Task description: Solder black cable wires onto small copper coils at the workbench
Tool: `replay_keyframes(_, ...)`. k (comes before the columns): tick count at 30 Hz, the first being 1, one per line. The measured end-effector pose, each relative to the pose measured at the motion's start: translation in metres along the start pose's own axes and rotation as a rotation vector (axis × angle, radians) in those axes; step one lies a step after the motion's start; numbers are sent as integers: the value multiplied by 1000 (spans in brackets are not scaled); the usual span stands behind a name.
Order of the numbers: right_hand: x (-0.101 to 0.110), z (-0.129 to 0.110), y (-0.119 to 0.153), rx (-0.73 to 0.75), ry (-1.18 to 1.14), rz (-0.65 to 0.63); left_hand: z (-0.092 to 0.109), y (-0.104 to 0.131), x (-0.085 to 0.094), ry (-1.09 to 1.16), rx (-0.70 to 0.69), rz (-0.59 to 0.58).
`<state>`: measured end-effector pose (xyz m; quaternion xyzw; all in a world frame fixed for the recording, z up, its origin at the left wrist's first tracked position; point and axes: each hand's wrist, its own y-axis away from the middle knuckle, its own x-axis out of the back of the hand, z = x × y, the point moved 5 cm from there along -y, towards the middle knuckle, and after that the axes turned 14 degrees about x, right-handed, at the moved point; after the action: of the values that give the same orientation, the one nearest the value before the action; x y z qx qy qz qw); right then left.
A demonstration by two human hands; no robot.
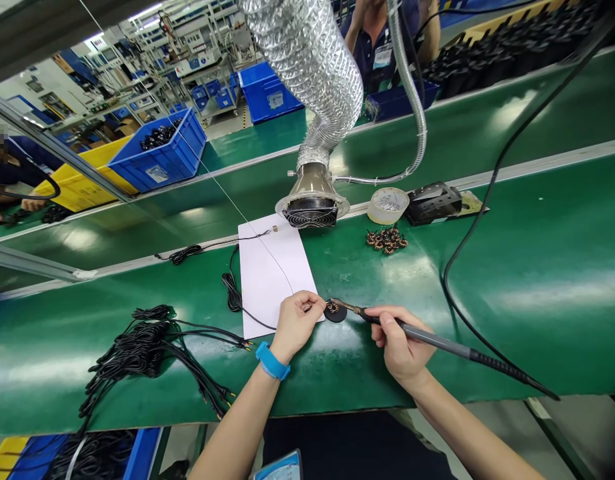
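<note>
I see coil on black disc btwn hands, just right of L hand, the nearer, pinched tight, contents can't tell; R hand grips iron, axis near-right to far-left, tip at coil.

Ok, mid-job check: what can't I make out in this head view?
Thin wire, head view: its end is hidden at the left hand, behind the fingers.
Soldering iron, head view: its tip is too small to tell whether it touches the copper-coloured part on the black disc.
Lower-left blue bin, head view: cut off by the bottom edge.
Upper-left blue bin, head view: label too small to read.
</note>
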<state>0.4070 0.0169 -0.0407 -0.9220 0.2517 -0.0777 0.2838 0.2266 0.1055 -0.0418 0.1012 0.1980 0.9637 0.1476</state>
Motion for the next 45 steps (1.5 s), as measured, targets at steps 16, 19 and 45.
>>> replay_keyframes(16,-55,-12,-26,249,120,-421,5,7,0,-59,-61,-20)
replay_keyframes(19,-56,-11,-23,272,147,-437,5,9,1,-93,-77,-13)
replay_keyframes(45,-11,-11,-7,64,162,-30,-1,4,1,-4,51,17)
